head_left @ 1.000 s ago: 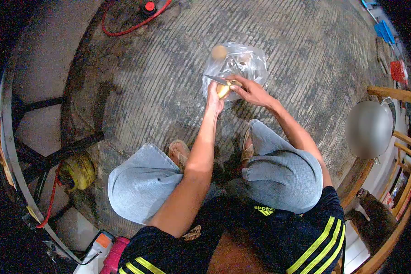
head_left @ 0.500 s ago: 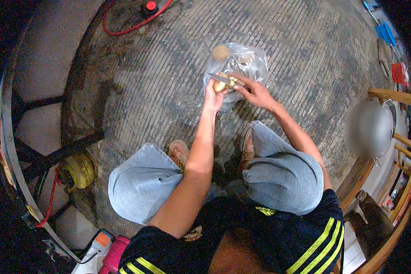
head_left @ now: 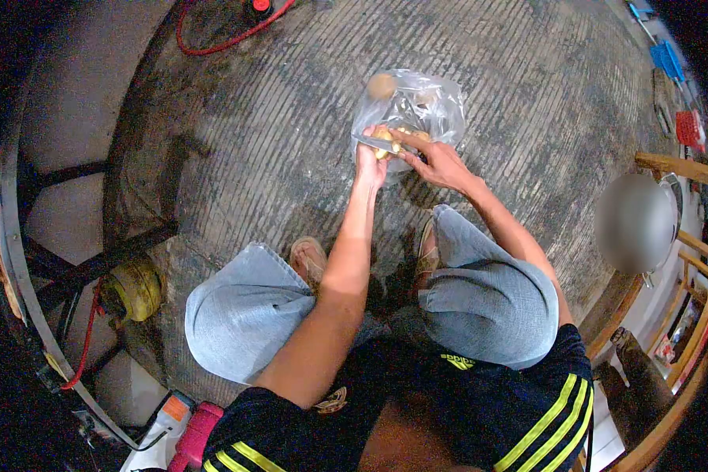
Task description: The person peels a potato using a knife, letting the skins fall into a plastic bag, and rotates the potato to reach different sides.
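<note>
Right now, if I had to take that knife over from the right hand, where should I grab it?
Take the knife by its handle, hidden inside the right hand, coming from the right. The bare blade points left across the yellow piece in the left hand.

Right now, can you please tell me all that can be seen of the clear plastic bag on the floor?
The plastic bag is thin, transparent and crumpled, and it shines where light hits it. It lies open on the ribbed grey floor, in front of the seated person's feet. One round brownish piece shows at its far left edge, and more pale shapes show dimly through the film. The left hand, holding a small yellowish piece, and the right hand, holding a knife, are at its near edge.
</note>
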Available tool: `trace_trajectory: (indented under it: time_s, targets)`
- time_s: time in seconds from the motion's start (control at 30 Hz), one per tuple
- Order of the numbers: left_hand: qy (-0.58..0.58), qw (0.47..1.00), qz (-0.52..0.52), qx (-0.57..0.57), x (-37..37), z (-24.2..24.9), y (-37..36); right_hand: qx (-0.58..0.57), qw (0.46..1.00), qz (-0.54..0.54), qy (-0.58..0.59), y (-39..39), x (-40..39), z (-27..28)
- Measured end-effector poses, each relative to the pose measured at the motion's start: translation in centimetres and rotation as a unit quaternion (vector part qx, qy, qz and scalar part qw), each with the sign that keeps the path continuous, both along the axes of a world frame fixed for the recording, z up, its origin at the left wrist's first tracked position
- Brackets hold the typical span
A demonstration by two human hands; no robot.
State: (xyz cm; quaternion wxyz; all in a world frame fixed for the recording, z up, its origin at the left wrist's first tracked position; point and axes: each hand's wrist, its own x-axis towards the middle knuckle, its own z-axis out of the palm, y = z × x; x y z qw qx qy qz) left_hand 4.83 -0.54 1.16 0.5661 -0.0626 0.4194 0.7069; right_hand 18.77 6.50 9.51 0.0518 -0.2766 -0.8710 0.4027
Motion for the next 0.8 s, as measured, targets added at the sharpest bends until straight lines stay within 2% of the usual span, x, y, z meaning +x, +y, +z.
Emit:
trace_trajectory:
  time_s: [0.13,0.23,0.33,0.43,0.53,0.63,0.73,0.8]
  targets:
    - [0.0,1.0,0.006,-0.004,-0.1,0.0,0.0,0.004,1.0,0.008,0.016,0.1,0.1,-0.4]
    - [-0.001,1.0,0.006,-0.01,-0.3,-0.3,0.2,0.048,0.997,0.015,0.054,0.1,-0.1,-0.8]
    - [0.008,1.0,-0.003,-0.02,0.0,-0.7,0.0,0.014,1.0,0.003,0.004,-0.1,-0.3,0.7]
    - [0.022,0.999,-0.014,-0.03,0.7,-0.3,0.2,0.022,0.999,-0.007,0.026,0.3,-0.6,-0.8]
    - [0.042,0.998,-0.026,-0.036,0.8,-0.2,-0.1,-0.033,0.998,-0.004,-0.054,0.8,-0.6,-0.3]
    - [0.058,0.996,-0.061,-0.026,0.6,-0.1,-0.5,-0.051,0.998,-0.006,-0.023,0.7,-0.6,-0.1]
    - [0.049,0.995,-0.085,-0.021,0.9,0.5,-0.5,-0.081,0.996,-0.027,0.008,1.3,-0.5,-2.4]
    - [0.043,0.994,-0.096,-0.021,1.0,0.1,-0.6,-0.161,0.986,-0.037,-0.011,1.7,0.0,-2.1]
